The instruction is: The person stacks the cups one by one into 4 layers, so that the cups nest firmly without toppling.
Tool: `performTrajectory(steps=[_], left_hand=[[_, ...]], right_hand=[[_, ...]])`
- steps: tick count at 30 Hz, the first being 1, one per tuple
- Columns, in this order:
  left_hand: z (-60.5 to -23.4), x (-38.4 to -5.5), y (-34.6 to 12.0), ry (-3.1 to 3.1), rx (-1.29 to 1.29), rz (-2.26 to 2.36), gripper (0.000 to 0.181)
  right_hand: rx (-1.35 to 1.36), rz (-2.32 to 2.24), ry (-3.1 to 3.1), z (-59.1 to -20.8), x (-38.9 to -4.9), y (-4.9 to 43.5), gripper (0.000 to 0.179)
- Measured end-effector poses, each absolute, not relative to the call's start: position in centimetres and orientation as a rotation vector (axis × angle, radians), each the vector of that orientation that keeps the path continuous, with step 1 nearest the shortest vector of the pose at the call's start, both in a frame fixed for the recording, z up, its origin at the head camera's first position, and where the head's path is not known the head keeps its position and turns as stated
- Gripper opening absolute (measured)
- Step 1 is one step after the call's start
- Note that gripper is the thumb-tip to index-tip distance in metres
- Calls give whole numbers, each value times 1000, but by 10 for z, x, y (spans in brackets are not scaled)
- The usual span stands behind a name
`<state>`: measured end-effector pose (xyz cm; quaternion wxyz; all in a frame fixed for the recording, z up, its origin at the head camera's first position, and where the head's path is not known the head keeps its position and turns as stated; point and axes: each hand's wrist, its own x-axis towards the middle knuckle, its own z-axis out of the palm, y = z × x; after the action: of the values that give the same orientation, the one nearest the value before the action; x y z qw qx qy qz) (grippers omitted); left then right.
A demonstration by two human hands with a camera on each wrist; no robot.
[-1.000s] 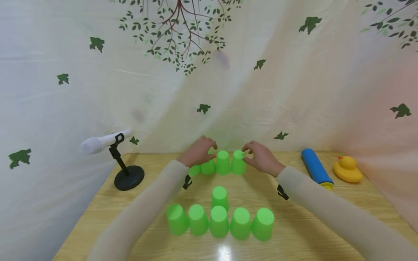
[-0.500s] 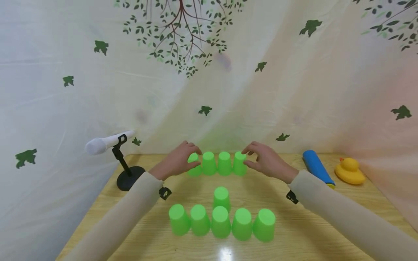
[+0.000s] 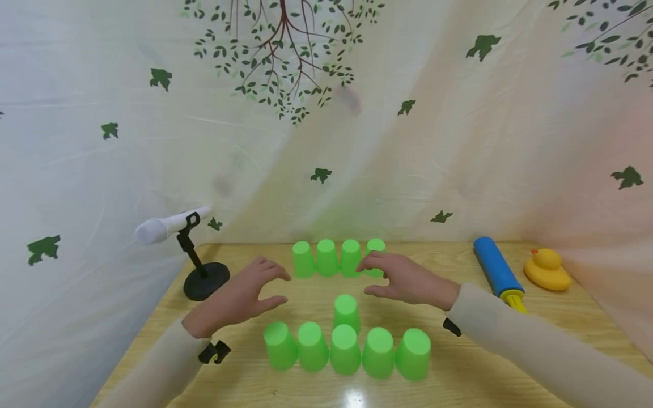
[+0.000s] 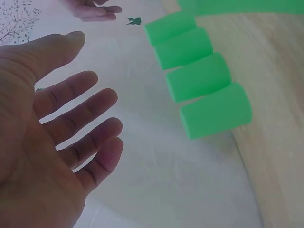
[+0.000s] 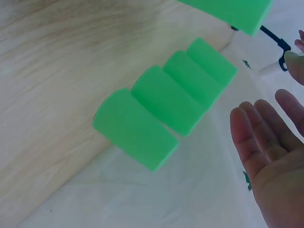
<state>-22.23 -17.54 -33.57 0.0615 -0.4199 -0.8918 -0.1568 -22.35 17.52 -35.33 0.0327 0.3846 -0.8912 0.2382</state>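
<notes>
Several green cups stand upside down on the wooden table. A back row holds several, with its leftmost cup (image 3: pixel 303 260) fully visible in the head view and its rightmost cup (image 3: pixel 376 246) partly behind my right hand (image 3: pixel 405 277). A single cup (image 3: pixel 346 311) stands behind the middle of the front row (image 3: pixel 345 351). My left hand (image 3: pixel 242 294) hovers left of the single cup, fingers spread and relaxed, holding nothing. My right hand is likewise relaxed, thumb apart from the fingers, above the table right of that cup. Both wrist views show bare palms beside the back row (image 4: pixel 216 111).
A white microphone (image 3: pixel 170 224) on a black stand (image 3: pixel 206 281) is at the left. To the right lie a blue and yellow tube (image 3: pixel 497 266) and a yellow rubber duck (image 3: pixel 547 270). A pale curtain with leaf prints (image 3: pixel 357 187) hangs behind the table (image 3: pixel 408 391).
Both hands have drawn back toward the front from the back row, the left also moving leftward. The leftmost back cup is now uncovered. The cups stay in place.
</notes>
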Motion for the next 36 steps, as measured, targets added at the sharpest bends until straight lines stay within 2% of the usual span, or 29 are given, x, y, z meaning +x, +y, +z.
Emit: performTrajectory(steps=[14, 31, 36], left_hand=[[-373, -190, -201, -2800, -1295, -639, 37], [-378, -187, -202, -2845, -1329, -713, 30], [-378, -188, -201, -2825, -1349, -724, 26]], right_hand=[[1308, 642, -2926, -365, -223, 152, 47], [1463, 643, -2849, -371, -230, 143, 22], [1486, 654, -2833, -371, -232, 144, 21]])
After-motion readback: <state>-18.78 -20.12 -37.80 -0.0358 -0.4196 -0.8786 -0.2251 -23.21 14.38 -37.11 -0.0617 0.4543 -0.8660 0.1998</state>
